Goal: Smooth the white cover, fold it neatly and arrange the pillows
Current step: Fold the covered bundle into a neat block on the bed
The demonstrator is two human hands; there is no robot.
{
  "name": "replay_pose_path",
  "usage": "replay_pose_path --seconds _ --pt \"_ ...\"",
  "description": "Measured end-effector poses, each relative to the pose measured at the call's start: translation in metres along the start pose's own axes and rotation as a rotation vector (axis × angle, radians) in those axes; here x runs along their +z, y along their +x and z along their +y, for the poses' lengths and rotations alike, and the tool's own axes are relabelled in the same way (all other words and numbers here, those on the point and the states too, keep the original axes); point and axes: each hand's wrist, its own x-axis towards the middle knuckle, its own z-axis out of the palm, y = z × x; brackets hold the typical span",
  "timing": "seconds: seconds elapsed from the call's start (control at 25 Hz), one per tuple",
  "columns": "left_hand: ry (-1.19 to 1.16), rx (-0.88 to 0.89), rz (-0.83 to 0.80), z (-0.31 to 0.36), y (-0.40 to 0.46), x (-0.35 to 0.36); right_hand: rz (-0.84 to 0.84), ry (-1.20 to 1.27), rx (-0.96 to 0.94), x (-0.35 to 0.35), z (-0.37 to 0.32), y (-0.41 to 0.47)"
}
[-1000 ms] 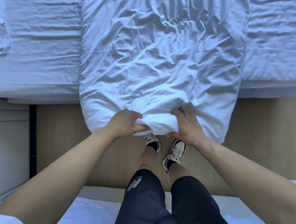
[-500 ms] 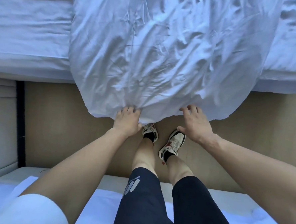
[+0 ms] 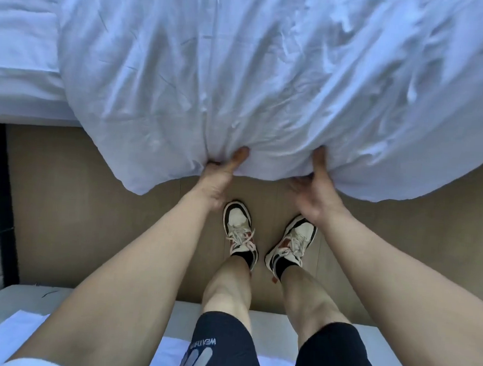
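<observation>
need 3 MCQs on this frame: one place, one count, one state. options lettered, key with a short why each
1. Where does the near edge of the white cover hang?
A. Tucked under the mattress
B. Past the bed's edge, above the floor
C. Flat on the floor

2. How many shoes are in view?
A. One
B. Two
C. Four

3. What are the hands doing?
A. Both grip the cover's near edge
B. Only the left hand touches it
C. Both rest on the knees

Key:
1 B: the hem droops over the wooden floor in front of the bed.
2 B: a left shoe and a right shoe, both on the floor.
3 A: the left hand and the right hand each have a thumb over the hem, with the fingers under it.
</observation>
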Motion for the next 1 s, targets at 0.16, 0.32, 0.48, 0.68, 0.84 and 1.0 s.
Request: replay_pose_path --seconds 0.16,0.32,0.48,0.68,0.84,1.0 --pt "-0.655 -0.073 -0.115 -0.026 0.035 0.007 -0.054 0.476 -0.113 0.006 0.008 0.029" --pt "-0.860 0.018 -0.145 -0.031 0.056 0.024 -0.101 0.604 -0.209 0.024 0.011 0.041" --pt "-1.184 0.066 -0.296 -0.017 0.060 0.034 -0.106 0.649 -0.220 0.031 0.006 0.041" --pt "-1.110 0.011 -0.191 -0.035 0.034 0.028 -0.049 0.653 -0.145 0.018 0.017 0.014" --pt "-1.100 -0.049 -0.203 -0.053 -0.013 0.015 0.033 0.636 -0.113 0.013 0.026 -0.026" --pt "-1.052 -0.077 -0.121 -0.041 -0.070 0.003 0.114 0.560 -0.083 0.017 0.015 -0.080"
